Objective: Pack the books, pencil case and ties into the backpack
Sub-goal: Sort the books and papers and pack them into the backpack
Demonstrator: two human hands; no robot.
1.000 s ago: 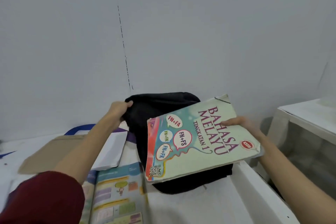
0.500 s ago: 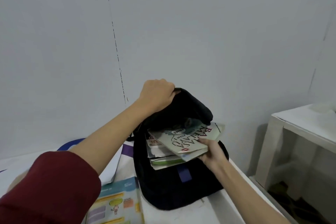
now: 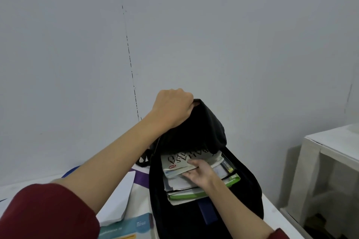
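- The left hand (image 3: 172, 107) is fisted round the top edge of the black backpack (image 3: 246, 184), holding its mouth up and open above the worktop (image 3: 272, 217).
- The right hand (image 3: 200, 173) is inside the opening, thumb on top and fingers under the near edge of the "Bahasa Melayu" book (image 3: 182, 158), gripping it.
- That book lies on top of a stack of books (image 3: 186, 193) already in the bag; its far end is tucked under the raised flap and its near end shows at the mouth.
- Its long axis looks to run away from the right hand, deeper into the bag, so the push probably goes forward and down along that line; the right hand is the nearer one.
- A white book (image 3: 120, 198) and a teal book (image 3: 124, 228) lie on the worktop just left of the backpack, nearer the left arm, not yet packed.
- No pencil case or ties are visible.
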